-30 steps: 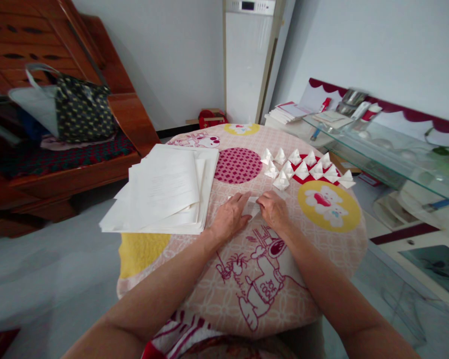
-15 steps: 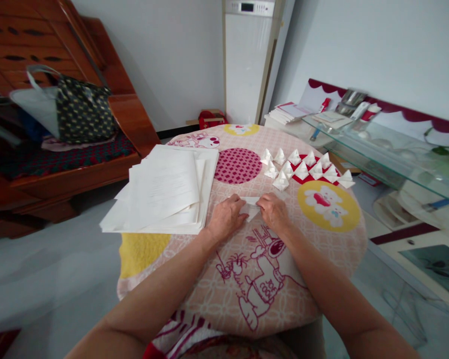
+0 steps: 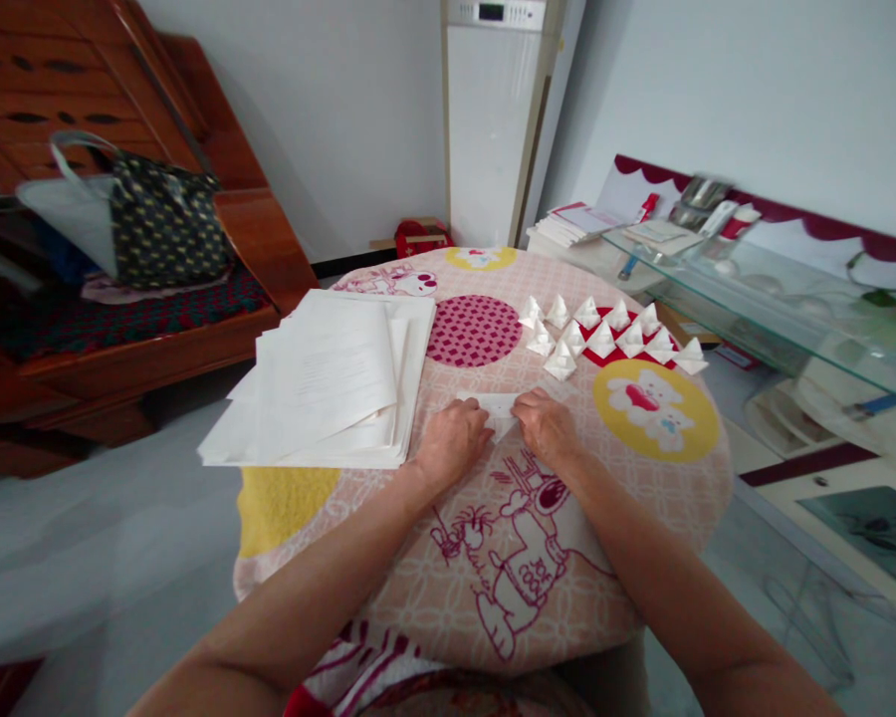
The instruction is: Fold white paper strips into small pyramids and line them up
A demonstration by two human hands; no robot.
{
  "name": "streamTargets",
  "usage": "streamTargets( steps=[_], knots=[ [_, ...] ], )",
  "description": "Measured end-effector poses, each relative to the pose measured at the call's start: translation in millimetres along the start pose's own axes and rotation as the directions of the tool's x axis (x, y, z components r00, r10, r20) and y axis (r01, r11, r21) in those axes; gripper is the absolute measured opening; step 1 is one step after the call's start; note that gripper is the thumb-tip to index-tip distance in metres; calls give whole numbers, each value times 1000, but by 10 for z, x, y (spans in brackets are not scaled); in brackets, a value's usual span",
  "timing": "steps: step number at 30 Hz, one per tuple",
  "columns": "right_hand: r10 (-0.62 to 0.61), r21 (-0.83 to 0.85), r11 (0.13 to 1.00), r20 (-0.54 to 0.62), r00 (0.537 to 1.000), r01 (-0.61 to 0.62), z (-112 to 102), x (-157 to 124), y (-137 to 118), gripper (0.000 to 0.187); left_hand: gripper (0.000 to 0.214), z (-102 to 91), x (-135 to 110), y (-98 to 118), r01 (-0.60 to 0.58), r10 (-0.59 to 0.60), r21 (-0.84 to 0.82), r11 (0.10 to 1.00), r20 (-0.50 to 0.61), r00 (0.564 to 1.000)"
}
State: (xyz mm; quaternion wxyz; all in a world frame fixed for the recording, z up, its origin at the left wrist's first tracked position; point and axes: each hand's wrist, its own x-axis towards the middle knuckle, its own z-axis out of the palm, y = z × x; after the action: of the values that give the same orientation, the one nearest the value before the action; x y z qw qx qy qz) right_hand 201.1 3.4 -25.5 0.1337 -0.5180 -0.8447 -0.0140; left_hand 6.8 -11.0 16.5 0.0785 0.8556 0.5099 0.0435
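A small piece of folded white paper [image 3: 497, 406] lies on the cloth-covered table [image 3: 418, 588] between my two hands. My left hand [image 3: 455, 436] is closed on its left side, the fingers curled over it. On the other side my right hand [image 3: 544, 423] pinches the paper's right part, and both hands cover its ends. Several folded white paper boats [image 3: 601, 341] stand in loose rows beyond my right hand. Left of my left hand rests a stack of white paper sheets [image 3: 329, 368], some printed faintly.
A glass-topped cabinet [image 3: 791, 319] holding papers and metal containers runs along the right. At the left is a wooden bench [image 3: 246, 239] with a dark patterned bag [image 3: 165, 224] on it. A tall white appliance [image 3: 493, 129] stands behind the table.
My left hand has shifted slightly down, and more of the paper's upper strip shows between the hands. The right hand has hardly moved. Boats and stack stay put.
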Motion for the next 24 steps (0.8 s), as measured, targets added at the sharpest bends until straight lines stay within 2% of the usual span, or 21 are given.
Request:
streamTargets(
  steps=[6,14,20,24],
  knots=[
    [-19,-19,1000,33,999,19,-66,-22,-51,31,25,8,-2,6,-6,7,7,1000,-27,1000],
    [-31,-12,999,36,999,31,-65,-48,-44,28,20,-13,-23,17,-14,15,50,999,-18,1000],
    [-22,57,998,-3,1000,22,-70,-51,-51,23,21,8,16,-11,-77,92,140,987,-97,991],
    [36,123,992,-41,999,-31,-66,-47,-70,21,22,64,43,8,-105,109,124,987,-26,994]
  ],
)
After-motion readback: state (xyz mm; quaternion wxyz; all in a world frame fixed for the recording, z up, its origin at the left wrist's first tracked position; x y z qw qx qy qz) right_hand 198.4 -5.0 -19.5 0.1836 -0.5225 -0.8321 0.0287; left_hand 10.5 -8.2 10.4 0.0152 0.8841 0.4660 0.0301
